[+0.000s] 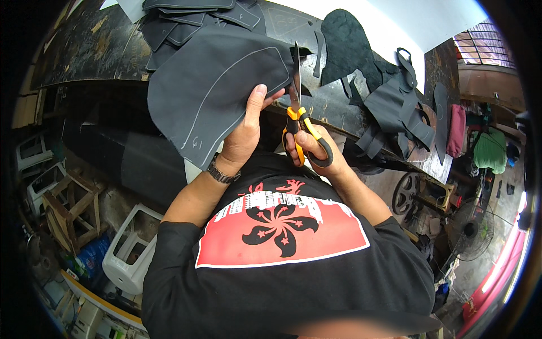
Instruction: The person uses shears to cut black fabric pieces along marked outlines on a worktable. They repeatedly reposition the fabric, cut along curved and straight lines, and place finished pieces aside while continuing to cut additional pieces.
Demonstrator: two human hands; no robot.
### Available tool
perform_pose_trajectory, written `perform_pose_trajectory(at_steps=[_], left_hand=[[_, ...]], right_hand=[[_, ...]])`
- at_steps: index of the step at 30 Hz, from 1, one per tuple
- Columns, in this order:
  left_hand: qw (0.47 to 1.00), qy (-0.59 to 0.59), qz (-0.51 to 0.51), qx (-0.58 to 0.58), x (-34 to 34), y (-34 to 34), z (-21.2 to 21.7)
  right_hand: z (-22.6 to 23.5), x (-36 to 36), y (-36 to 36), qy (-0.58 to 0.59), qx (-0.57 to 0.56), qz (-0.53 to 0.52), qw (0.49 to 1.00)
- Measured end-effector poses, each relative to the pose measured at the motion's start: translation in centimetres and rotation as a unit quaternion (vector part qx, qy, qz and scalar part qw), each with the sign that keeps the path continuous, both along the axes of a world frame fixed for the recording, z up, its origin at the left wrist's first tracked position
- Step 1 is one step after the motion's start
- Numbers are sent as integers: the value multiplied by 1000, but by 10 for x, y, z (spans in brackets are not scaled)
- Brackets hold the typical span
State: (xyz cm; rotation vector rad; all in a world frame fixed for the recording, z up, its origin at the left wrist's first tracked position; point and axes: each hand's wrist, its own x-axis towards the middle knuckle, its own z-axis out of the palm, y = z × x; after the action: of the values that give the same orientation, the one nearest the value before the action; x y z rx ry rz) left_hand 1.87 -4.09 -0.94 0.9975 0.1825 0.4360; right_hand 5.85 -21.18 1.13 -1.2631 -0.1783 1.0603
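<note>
My left hand grips a large piece of black leather-like material by its lower right part, thumb on top. A pale curved outline and some handwritten marks run across the piece. In my right hand is a pair of scissors with yellow and black handles, fingers through the loops. Its blades point away from me, next to the right edge of the material. Small dark scraps show around the blades; whether the blades are biting into the material I cannot tell.
Marked black pieces lie stacked at the back left of the dark worktable. Black offcuts and a rounded dark piece lie on the right. White plastic stools stand at lower left, a fan at right.
</note>
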Motion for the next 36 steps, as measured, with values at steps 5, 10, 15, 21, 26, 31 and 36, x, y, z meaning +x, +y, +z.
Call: perform_pose_trajectory(at_steps=[5,10,15,21,26,31,36], left_hand=[[999,-29,2,-15,2,2,3],[999,-34,20,27,3,9,3],[999,-48,5,23,4,14,3],[999,-26,24,9,5,13,1],[1000,-24,10,6,3,19,-3],[1000,-8,-24,-6,-1,25,-1],[999,17,-46,-13,-6,21,4]], right_hand=[[1,-2,-1,4,-11,-8,1000],[6,3,-7,-6,-42,15,999],[7,2,-9,0,-64,18,998],[8,3,-12,6,-70,27,997],[10,3,-16,-11,-101,53,993],[13,5,-15,-17,-120,66,990],[14,9,-10,3,-71,40,997]])
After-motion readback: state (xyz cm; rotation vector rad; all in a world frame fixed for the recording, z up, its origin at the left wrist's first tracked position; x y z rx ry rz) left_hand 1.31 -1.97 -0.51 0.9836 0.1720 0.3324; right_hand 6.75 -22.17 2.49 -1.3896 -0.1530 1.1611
